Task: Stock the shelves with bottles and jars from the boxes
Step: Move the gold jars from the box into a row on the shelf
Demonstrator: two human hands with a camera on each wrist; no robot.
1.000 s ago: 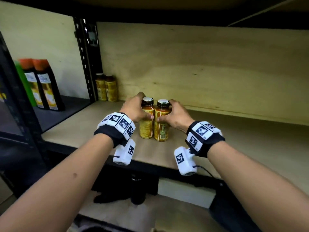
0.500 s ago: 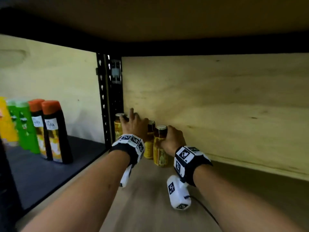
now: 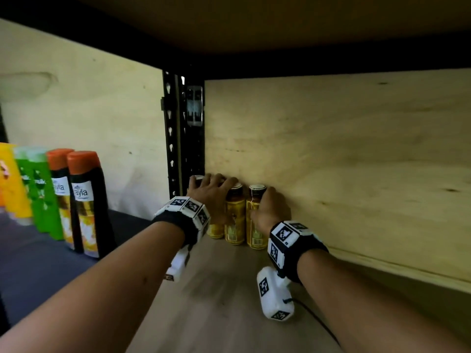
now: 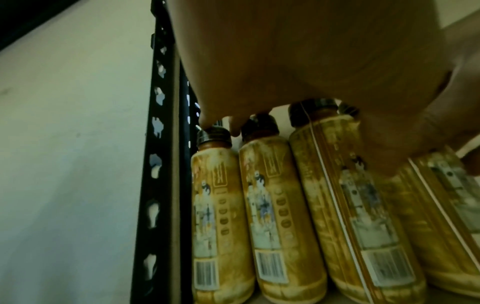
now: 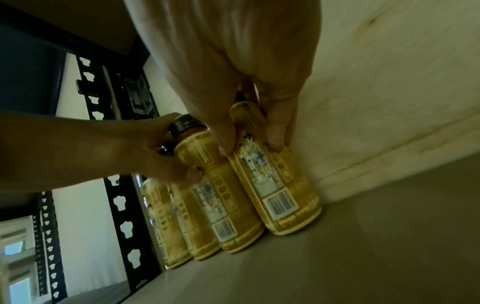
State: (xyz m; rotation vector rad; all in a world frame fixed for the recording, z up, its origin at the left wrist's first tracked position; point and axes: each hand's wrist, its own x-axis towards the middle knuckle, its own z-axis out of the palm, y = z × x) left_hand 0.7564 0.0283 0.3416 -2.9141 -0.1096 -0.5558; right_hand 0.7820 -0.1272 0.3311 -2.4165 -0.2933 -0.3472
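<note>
Head view: right hand (image 3: 267, 210) wraps the end yellow-labelled dark-capped bottle (image 3: 255, 217) against the plywood back on the wooden shelf (image 3: 229, 301); left hand (image 3: 214, 194) lies spread over the caps. A careless pull-out could topple neighbours. Left wrist: four bottles. Right wrist: four again, thumb (image 5: 226, 142) and finger pinching the endmost.

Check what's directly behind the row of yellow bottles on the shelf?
The plywood back panel stands right behind the yellow bottles. Both hands cover the bottle tops, so any gap is hidden.
</note>
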